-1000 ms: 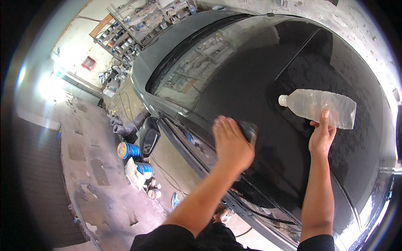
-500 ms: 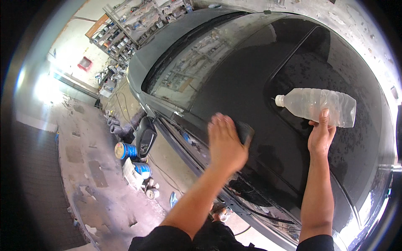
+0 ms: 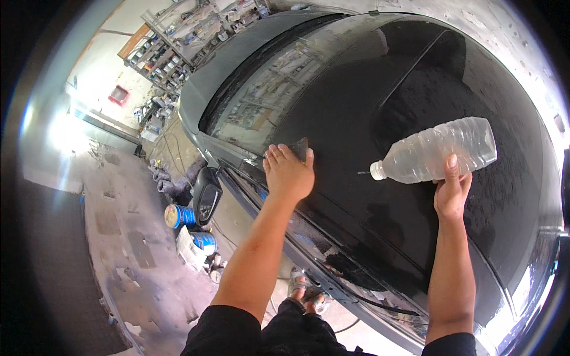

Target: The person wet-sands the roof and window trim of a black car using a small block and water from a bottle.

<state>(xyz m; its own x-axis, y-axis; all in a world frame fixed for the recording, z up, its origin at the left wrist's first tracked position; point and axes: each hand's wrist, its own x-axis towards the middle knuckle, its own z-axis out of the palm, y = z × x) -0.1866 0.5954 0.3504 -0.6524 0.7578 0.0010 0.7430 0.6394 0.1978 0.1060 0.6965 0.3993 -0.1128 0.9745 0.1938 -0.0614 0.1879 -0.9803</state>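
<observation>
My left hand (image 3: 289, 176) lies on the dark car roof (image 3: 338, 124) near the top of the windshield, fingers extended and the thumb to the right. Under its palm it keeps a dark piece of sandpaper (image 3: 302, 148), of which just a corner shows. My right hand (image 3: 453, 193) grips a clear, ridged plastic bottle (image 3: 436, 148) above the roof, its white cap (image 3: 377, 170) pointing left and slightly down. A thin stream comes out of the cap. Wet marks and droplets cover the right part of the roof.
The windshield (image 3: 252, 107) and side mirror (image 3: 206, 196) are at the left of the roof. Blue buckets (image 3: 180, 216) stand on the stained floor (image 3: 148, 279) beside the car. Cluttered shelves (image 3: 163, 56) line the far wall.
My left hand has slid left and slightly up toward the windshield edge with the sandpaper. The bottle has shifted left, its cap tipped lower.
</observation>
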